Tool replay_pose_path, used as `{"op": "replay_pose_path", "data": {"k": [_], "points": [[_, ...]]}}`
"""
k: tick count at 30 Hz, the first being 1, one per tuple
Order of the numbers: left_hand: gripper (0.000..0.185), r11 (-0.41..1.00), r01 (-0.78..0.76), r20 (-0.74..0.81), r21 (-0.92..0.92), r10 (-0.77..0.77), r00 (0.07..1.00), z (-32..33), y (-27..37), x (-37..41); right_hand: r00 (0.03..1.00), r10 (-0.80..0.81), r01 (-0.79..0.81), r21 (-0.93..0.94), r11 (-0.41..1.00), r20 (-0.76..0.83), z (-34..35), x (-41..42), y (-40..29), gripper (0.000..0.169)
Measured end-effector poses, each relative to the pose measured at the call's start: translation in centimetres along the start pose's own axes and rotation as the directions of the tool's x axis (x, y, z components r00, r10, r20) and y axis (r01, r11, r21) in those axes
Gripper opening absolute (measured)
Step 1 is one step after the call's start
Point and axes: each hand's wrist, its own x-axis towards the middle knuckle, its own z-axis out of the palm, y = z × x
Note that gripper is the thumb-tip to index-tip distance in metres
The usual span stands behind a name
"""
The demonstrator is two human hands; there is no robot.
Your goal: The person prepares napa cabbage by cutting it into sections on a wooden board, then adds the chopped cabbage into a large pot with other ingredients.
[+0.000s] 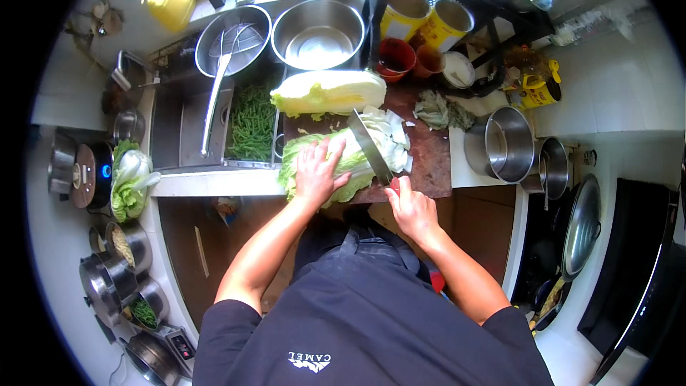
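A partly cut napa cabbage (295, 146) lies on a dark red-brown cutting board (429, 166). My left hand (320, 171) rests on its leafy end with the fingers spread, pressing on the leaves. In my right hand (414, 206) is the red handle of a cleaver (370, 147), whose blade stands at the cabbage's cut end. Chopped cabbage pieces (394, 136) are heaped to the right of the blade. Behind them lies a cut length of napa cabbage (332, 91) with pale inner leaves showing.
Green beans (252, 123) fill a tray at the sink (187, 123). Behind stand a steel basin (318, 35) and a bowl with a long-handled strainer (217, 86). A crumpled cloth (442, 110) lies by the board's right edge, near steel pots (506, 145). Another cabbage (131, 182) sits far left.
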Motion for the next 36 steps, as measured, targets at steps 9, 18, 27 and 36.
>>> {"op": "replay_pose_path", "data": {"k": [9, 18, 27, 36], "points": [[0.090, 0.996, 0.002, -0.070, -0.088, -0.008, 0.998, 1.2, 0.8, -1.0, 0.998, -0.022, 0.029, -0.113, 0.993, 0.057, 4.4, 3.4, 0.5, 0.035], [0.088, 0.985, 0.039, -0.092, -0.168, -0.055, 0.994, 0.6, 0.7, -0.7, 1.000, 0.005, -0.006, -0.046, 0.999, -0.008, 9.1, 5.1, 3.3, 0.035], [0.086, 0.977, 0.161, -0.084, -0.141, -0.173, 0.981, -1.4, 1.9, -2.0, 0.973, -0.122, 0.129, 0.022, 0.991, -0.197, 0.0, 0.3, -0.5, 0.028], [0.075, 0.954, 0.178, -0.144, -0.242, -0.217, 0.966, 2.7, 1.1, -3.3, 0.990, -0.042, 0.047, -0.030, 0.998, 0.138, -0.8, -0.7, -0.9, 0.030]]}}
